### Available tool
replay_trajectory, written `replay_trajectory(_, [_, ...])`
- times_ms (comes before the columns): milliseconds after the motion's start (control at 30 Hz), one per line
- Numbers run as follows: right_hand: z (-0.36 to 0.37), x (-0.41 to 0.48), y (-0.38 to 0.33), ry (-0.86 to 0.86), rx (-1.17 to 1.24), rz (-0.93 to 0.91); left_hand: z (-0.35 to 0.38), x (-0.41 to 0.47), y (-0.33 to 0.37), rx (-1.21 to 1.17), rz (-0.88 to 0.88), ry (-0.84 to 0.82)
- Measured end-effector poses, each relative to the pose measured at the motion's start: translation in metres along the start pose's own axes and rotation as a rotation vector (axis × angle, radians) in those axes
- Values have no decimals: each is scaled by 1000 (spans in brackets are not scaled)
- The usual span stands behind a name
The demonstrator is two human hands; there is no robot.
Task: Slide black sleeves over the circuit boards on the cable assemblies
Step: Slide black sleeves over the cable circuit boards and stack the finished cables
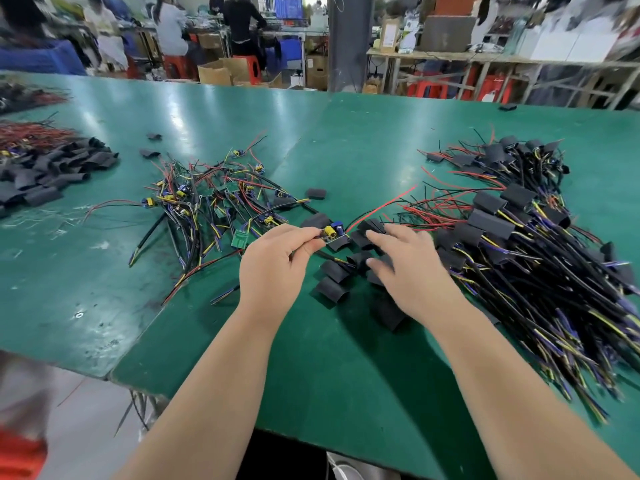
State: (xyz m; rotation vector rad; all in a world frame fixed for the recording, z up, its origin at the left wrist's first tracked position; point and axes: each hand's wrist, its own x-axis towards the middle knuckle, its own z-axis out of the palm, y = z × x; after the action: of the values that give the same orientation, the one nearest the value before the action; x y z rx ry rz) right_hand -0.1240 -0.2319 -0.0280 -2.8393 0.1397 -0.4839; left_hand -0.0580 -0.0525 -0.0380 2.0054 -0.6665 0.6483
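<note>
My left hand [277,261] pinches a small circuit board [332,233] with a yellow and a blue part on it; a black sleeve [341,242] sits partly over its end, and red and black wires run off to the upper right. My right hand [405,258] hovers with fingers spread over several loose black sleeves [334,271] lying just in front of me; it holds nothing. A tangle of bare boards on cables [214,195] lies to the left. A heap of sleeved cable assemblies [512,230] lies to the right.
The green table [311,358] has a near edge close to my elbows. A larger stock of black sleeves [52,168] and red wires sits far left. Stray sleeves [316,193] lie mid-table. People work at benches beyond the far edge.
</note>
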Motion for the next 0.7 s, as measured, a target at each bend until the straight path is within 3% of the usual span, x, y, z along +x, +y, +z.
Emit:
replay_trajectory(300, [13,46,6,-99,-254,-4,-2,0,-1,-17,-9,45])
replay_trajectory(467, [6,67,-8,-325,-118,43,-4,0,-2,-40,-5,67])
replay_trajectory(700, [0,80,-15,-381,-175,76,-4,1,-1,-18,57,50])
